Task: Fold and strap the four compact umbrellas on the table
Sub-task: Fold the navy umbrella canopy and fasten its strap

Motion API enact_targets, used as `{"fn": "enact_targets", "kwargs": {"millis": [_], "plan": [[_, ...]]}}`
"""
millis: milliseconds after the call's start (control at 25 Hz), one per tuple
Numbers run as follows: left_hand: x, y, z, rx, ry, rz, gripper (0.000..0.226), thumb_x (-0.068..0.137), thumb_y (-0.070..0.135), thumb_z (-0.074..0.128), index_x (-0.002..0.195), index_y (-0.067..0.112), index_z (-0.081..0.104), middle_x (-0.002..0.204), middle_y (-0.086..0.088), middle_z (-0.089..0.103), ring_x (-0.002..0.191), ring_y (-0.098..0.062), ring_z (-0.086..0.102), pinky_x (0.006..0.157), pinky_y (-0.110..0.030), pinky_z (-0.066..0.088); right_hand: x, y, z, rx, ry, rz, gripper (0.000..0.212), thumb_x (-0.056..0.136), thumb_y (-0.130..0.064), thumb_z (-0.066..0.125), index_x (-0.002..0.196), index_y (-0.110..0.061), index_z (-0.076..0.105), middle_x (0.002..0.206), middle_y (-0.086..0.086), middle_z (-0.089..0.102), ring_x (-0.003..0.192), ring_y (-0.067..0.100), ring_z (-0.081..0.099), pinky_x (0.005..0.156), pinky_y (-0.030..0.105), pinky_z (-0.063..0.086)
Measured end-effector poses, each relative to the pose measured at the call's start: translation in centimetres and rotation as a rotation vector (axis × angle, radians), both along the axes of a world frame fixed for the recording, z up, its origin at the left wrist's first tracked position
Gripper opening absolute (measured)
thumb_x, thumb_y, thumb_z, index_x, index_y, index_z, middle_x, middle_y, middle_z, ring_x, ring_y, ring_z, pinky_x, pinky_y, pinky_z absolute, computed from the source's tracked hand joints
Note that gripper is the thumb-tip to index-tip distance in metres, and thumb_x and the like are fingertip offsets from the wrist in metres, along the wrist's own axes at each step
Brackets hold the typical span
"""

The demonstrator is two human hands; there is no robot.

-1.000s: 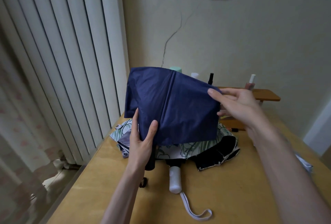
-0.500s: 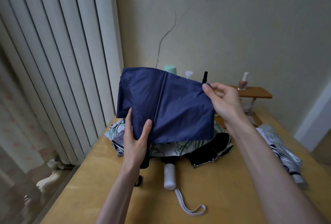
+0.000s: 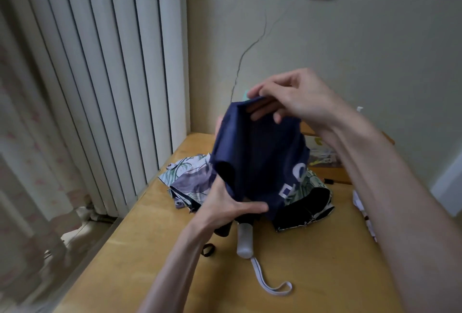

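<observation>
I hold a navy blue umbrella (image 3: 257, 157) upright above the table, its canopy bunched and showing white lettering. My left hand (image 3: 225, 207) grips its lower end near the black handle. My right hand (image 3: 292, 97) pinches the top edge of the navy fabric. Behind and under it lies a leaf-print umbrella (image 3: 190, 177) with a black inner lining (image 3: 307, 207), a white handle (image 3: 245, 240) and a white wrist strap (image 3: 270, 285). Part of a white patterned umbrella (image 3: 362, 207) shows past my right forearm.
The wooden table (image 3: 312, 262) meets the wall at the back and white vertical blinds (image 3: 112, 75) on the left. A small black loop (image 3: 208, 249) lies by my left wrist. A wooden shelf (image 3: 322, 160) with small items stands at the back right.
My right hand has swept left and up, gathering the spread navy canopy into a narrower bunch. The left hand keeps its grip low on the umbrella. The view shifted right.
</observation>
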State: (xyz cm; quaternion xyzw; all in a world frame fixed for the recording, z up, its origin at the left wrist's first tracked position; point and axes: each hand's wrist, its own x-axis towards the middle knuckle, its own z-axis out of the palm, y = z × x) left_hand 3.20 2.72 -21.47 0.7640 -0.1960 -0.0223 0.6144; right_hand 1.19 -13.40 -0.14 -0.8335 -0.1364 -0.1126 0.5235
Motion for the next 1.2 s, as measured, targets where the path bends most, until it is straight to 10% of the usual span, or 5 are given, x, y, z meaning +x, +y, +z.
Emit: {"fn": "enact_targets", "kwargs": {"millis": [400,600,800,1000,1200], "plan": [[-2.7,-2.8,1.6,-0.411,0.289,0.053,0.064,0.087,0.060,0.074,0.142,0.032,0.059,0.134,0.013,0.071,0.126,-0.014,0.067,0.110,-0.046,0.054,5.7,1.7,0.8,-0.246,0.027,0.084,0.047,0.093,0.000,0.073,0.136,-0.016,0.064,0.116,0.011,0.077,0.097,0.020,0.076,0.086,0.032,0.062],[-2.2,-2.2,1.6,-0.406,0.265,0.097,0.070,0.084,0.076,0.070,0.138,0.032,0.060,0.137,-0.001,0.070,0.130,-0.022,0.065,0.113,-0.050,0.051,4.7,-3.3,1.2,-0.729,-0.009,-0.160,0.073,0.081,-0.060,0.082,0.145,-0.041,0.055,0.145,-0.004,0.060,0.134,0.014,0.056,0.118,0.041,0.041],[-2.3,-2.5,2.1,-0.393,0.198,0.086,0.060,0.095,0.080,0.047,0.143,0.045,0.045,0.145,0.023,0.056,0.137,-0.004,0.054,0.120,-0.042,0.043,4.6,-3.6,-0.7,-0.565,0.114,-0.231,0.075,0.076,-0.075,0.076,0.139,-0.036,0.063,0.135,-0.008,0.066,0.120,0.013,0.063,0.110,0.034,0.047],[-2.6,-2.8,2.5,-0.374,0.207,0.129,0.042,0.110,0.058,0.035,0.105,0.025,0.061,0.100,0.002,0.066,0.087,-0.015,0.064,0.073,-0.026,0.053,4.3,-3.4,-1.1,-0.330,0.241,-0.302,0.065,0.065,-0.074,0.086,0.099,-0.020,0.078,0.091,-0.004,0.081,0.084,0.019,0.078,0.085,0.037,0.063],[-2.4,-2.3,2.1,-0.388,0.081,0.221,0.063,0.106,0.067,0.038,0.158,0.031,0.038,0.155,0.003,0.052,0.142,-0.029,0.051,0.119,-0.057,0.041,4.3,-2.6,-2.5,-0.156,0.035,-0.167,0.023,0.083,-0.041,0.088,0.092,-0.021,0.082,0.089,-0.008,0.081,0.085,0.008,0.076,0.083,0.028,0.059]]}}
